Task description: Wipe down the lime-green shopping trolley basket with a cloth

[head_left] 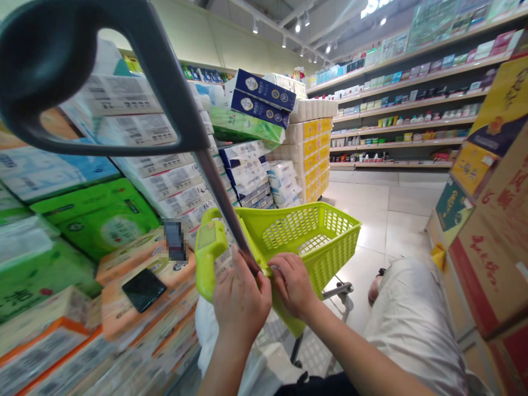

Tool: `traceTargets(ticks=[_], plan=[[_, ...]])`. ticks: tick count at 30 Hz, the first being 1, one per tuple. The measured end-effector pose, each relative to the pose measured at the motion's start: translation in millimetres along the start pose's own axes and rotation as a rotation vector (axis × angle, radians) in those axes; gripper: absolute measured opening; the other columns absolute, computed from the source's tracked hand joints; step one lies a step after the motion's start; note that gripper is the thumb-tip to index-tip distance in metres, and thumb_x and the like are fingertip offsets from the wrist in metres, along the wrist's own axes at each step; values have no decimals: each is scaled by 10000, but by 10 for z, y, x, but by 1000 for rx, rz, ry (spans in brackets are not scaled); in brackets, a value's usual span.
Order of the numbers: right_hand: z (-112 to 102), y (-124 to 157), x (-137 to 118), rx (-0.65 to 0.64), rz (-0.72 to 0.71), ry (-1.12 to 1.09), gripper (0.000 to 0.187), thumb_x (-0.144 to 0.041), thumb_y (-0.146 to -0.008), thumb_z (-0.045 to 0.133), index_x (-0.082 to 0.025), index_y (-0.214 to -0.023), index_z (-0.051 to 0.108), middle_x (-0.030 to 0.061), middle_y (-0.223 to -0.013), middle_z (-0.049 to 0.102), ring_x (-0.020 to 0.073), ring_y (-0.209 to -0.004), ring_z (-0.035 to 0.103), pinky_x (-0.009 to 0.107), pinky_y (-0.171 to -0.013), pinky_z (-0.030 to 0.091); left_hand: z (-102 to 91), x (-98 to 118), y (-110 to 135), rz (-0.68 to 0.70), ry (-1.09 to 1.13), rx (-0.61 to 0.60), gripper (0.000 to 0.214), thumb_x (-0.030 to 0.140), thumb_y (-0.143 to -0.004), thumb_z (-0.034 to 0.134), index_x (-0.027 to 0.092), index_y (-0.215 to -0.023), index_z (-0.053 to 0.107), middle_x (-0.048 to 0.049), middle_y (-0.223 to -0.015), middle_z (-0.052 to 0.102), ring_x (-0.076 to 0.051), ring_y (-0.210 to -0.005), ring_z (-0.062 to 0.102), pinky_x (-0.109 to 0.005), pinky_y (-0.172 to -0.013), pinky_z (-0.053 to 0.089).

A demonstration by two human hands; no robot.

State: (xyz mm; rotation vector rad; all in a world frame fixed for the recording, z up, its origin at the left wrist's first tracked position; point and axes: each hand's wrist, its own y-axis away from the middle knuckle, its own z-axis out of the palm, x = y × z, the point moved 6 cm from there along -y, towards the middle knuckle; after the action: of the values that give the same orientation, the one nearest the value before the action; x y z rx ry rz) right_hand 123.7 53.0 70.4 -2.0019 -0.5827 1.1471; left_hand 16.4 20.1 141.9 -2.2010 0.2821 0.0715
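Note:
A metal pole (pixel 225 195) with a large dark grey loop handle (pixel 165 71) slants from the upper left down to my hands. My left hand (pixel 243 302) is closed round its lower end. Close beside it, my right hand (pixel 293 283) is closed too, its fingertips pinched near the pole's end; what they hold is too small to make out. Behind both hands stands a lime-green shopping cart (pixel 340 245) with a perforated basket. Its green handle (pixel 204 264) is just left of the pole.
At left, a black phone (pixel 144 290) lies on stacked orange tissue packs (pixel 111 311); a second, pixelated phone (pixel 175 240) is behind it. Piled tissue packs (pixel 159 179) rise beyond. Cardboard cartons (pixel 487 242) line the right side. Stocked shelves (pixel 406 118) stand across the tiled floor (pixel 371 212).

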Motion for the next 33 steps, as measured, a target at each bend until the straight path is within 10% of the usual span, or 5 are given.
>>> traceTargets(ticks=[33], plan=[[-54,-34,92,11,143,64,236,-156,-907,378,-191,-970,603,63,-907,617,207,-892,533,348,-823,403,17,-16,10,-5,1,-18,724,211,-803,495,-53,-1409,199,-169,-896,723,-270,-753,695,-379,-727,529]])
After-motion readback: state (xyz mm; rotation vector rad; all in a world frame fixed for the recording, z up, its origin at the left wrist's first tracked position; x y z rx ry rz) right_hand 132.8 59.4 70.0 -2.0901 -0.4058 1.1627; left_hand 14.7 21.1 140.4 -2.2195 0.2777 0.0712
